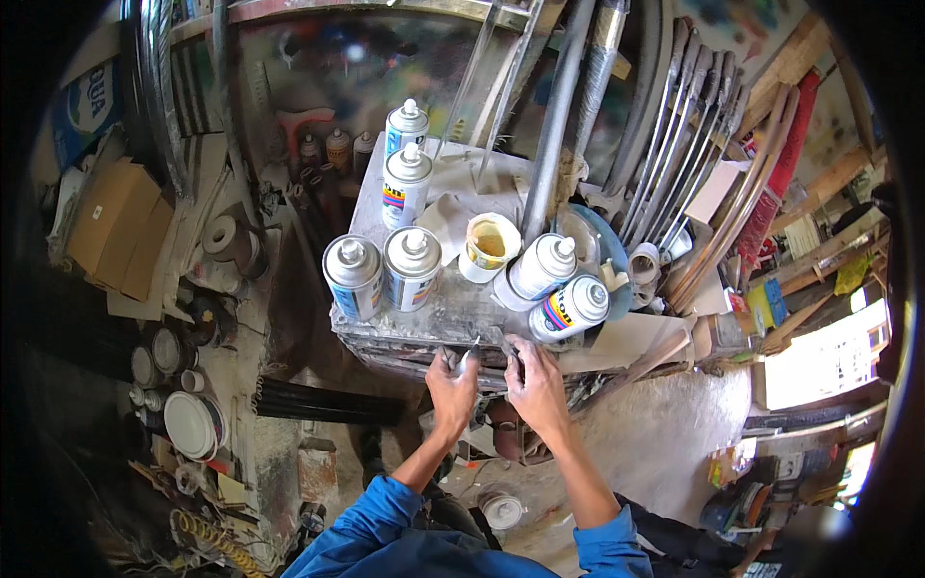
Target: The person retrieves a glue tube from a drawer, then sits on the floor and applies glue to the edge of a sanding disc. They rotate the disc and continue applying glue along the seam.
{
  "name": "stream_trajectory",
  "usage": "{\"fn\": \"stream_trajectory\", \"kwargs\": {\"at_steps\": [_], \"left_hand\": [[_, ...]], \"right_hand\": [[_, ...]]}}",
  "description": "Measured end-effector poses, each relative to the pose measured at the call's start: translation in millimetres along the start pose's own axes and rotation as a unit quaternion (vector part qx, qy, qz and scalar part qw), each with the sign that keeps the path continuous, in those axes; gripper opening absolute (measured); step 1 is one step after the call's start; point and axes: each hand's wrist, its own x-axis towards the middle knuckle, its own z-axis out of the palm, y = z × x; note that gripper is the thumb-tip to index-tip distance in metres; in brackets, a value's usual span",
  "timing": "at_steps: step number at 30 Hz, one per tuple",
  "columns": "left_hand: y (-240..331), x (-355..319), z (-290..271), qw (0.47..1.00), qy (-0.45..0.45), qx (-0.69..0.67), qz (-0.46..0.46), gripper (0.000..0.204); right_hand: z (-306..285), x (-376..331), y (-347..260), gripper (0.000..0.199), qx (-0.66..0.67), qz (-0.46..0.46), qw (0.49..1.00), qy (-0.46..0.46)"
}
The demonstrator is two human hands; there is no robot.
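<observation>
Both bare hands of a person in a blue work jacket are held close together at the near edge of a dusty grey worktop. Left hand: fingers drawn in narrowly around a small pale object, its slender tip directed toward the worktop; its exact kind is too small to tell. Right hand: fingers likewise bent and nearly closed about a small dark-grey object, largely hidden by the grip. A narrow gap separates the two hands, and both objects lie just in front of the worktop's edge. Beyond them, six white-capped aerosol spray cans stand on the worktop: four toward the left, two close together at the right. Between these groups is a white plastic tub, open, its inside coated yellowish; a pale sheet lies just to its left. Behind the right-hand cans sits a round blue basin. A grey metal tube rises behind the tub, and a row of slender curved metal rods leans farther right. To the left, well apart from the hands, are an open cardboard box and a white lidded bucket; a yellow coiled hose lies at lower left. Another white bucket stands on the floor.
</observation>
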Motion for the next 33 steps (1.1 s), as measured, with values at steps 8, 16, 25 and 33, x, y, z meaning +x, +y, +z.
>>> {"fn": "stream_trajectory", "kwargs": {"at_steps": [8, 16, 25, 33], "left_hand": [[18, -5, 7, 0.996, -0.007, -0.044, -0.079, 0.015], [12, -4, 11, 0.999, 0.009, -0.004, -0.038, 0.016], [15, -3, 10, 0.999, 0.003, 0.004, -0.054, 0.02], [16, -4, 9, 0.999, 0.004, 0.001, -0.041, 0.021]], "right_hand": [[4, 5, 17, 0.038, 0.043, -0.039, 0.998, -0.029], [9, 5, 19, 0.041, -0.053, -0.107, 0.992, -0.028], [20, 7, 11, 0.042, -0.053, -0.112, 0.992, -0.022], [20, 8, 6, 0.043, -0.051, -0.111, 0.992, -0.011]]}}
